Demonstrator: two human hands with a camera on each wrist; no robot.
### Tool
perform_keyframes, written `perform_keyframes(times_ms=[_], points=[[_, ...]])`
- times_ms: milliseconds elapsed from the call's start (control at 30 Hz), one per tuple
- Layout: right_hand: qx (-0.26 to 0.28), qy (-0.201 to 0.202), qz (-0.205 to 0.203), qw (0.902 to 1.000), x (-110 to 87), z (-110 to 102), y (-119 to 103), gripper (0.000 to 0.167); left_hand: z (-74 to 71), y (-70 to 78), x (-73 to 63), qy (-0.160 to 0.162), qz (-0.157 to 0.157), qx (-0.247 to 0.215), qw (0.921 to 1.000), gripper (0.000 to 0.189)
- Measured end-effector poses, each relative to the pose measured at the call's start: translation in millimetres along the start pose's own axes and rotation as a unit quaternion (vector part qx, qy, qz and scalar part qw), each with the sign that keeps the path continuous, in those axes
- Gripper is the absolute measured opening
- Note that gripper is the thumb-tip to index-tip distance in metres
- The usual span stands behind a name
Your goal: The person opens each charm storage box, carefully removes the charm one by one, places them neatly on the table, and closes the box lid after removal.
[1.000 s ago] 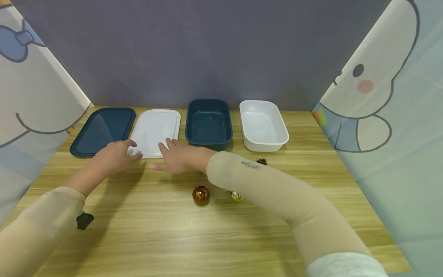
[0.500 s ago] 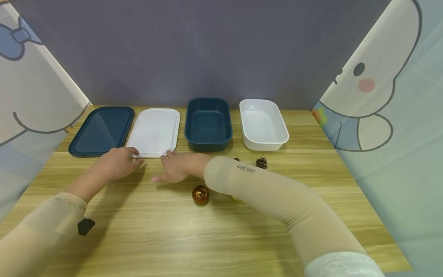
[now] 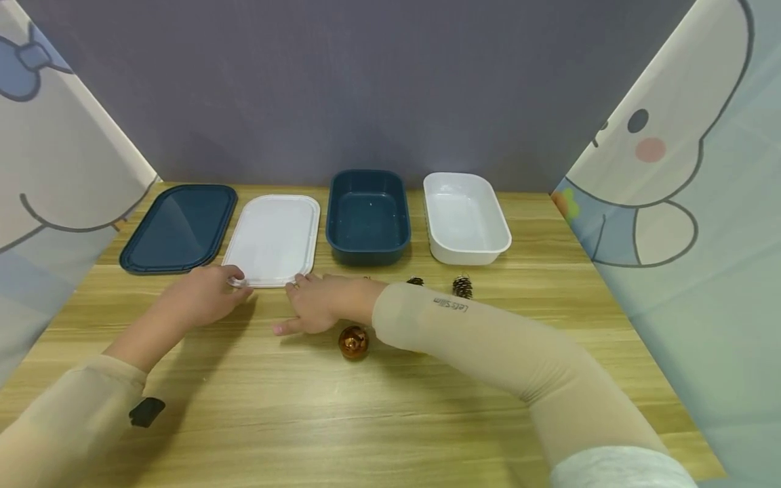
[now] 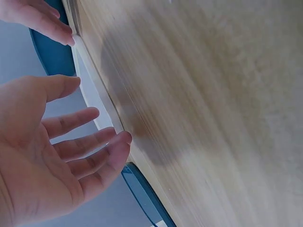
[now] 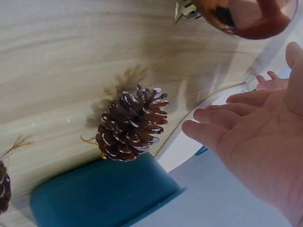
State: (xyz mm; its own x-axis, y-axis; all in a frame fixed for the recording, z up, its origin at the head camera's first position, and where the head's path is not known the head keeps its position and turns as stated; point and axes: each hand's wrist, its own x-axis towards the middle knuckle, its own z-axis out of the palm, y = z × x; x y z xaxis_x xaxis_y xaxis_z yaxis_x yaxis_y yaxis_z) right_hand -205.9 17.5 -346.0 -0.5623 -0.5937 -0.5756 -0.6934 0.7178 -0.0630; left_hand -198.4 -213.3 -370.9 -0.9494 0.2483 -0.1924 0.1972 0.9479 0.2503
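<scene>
A white lid [image 3: 274, 237] lies flat on the wooden table, between a dark blue lid [image 3: 179, 227] and a dark blue box. My left hand [image 3: 204, 295] is at the white lid's near left corner; in the left wrist view its fingers bend loosely, with the fingertips by the lid's edge and the thumb apart. At the near right corner, my right hand [image 3: 323, 301] touches the edge with outstretched fingers, its thumb pointing left above the table. Close to the right hand are a shiny copper ball [image 3: 354, 343] and, in the right wrist view, a pine cone [image 5: 130, 125].
The dark blue box [image 3: 369, 258] and a white box [image 3: 466, 258] stand along the back by the grey wall. A second pine cone [image 3: 462, 287] lies before the white box. My right sleeve [image 3: 476, 332] covers part of the table. A black object [image 3: 146, 411] shows beside my left sleeve.
Both hands came down to the white lid's near corners. The lid has slid slightly toward me. The gold ball seen earlier is now hidden behind my right sleeve.
</scene>
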Motion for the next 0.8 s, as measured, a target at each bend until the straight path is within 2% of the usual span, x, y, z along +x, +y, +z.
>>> perform_keyframes(times_ms=[133, 233, 300, 367, 500, 533, 700, 800], points=[[-0.002, -0.004, -0.009, 1.0, -4.2, 0.0, 0.3, 0.098, 0.7, 2.7, -4.0, 0.002, 0.009, -0.005, 0.9999, 0.049], [-0.011, -0.001, 0.0, 0.9999, -5.7, 0.1, -0.8, 0.099, 0.5, 3.1, -5.7, 0.01, 0.014, -0.015, 0.9997, 0.05], [-0.015, 0.006, 0.013, 0.9998, -5.0, 0.5, -1.5, 0.099, -0.4, 1.7, -5.7, 0.014, 0.009, -0.025, 0.9995, 0.057], [-0.022, 0.013, 0.028, 0.9993, -3.9, 1.1, -2.0, 0.098, -1.8, -0.4, -5.2, 0.009, -0.006, -0.036, 0.9993, 0.074], [-0.024, 0.013, 0.061, 0.9977, 2.3, 1.7, -3.6, 0.098, -3.6, -10.0, -2.9, -0.033, -0.05, -0.052, 0.9968, 0.114], [-0.023, 0.011, 0.072, 0.9971, 3.8, 1.5, -4.3, 0.099, -3.3, -13.0, -2.2, -0.043, -0.054, -0.052, 0.9963, 0.117], [-0.018, -0.014, 0.126, 0.9918, 10.2, -2.2, -8.0, 0.101, -0.2, -26.4, 0.7, -0.088, -0.061, -0.075, 0.9914, 0.106], [-0.017, -0.018, 0.136, 0.9904, 12.9, -2.8, -8.7, 0.1, -0.4, -31.0, 3.0, -0.108, -0.072, -0.098, 0.9866, 0.11]])
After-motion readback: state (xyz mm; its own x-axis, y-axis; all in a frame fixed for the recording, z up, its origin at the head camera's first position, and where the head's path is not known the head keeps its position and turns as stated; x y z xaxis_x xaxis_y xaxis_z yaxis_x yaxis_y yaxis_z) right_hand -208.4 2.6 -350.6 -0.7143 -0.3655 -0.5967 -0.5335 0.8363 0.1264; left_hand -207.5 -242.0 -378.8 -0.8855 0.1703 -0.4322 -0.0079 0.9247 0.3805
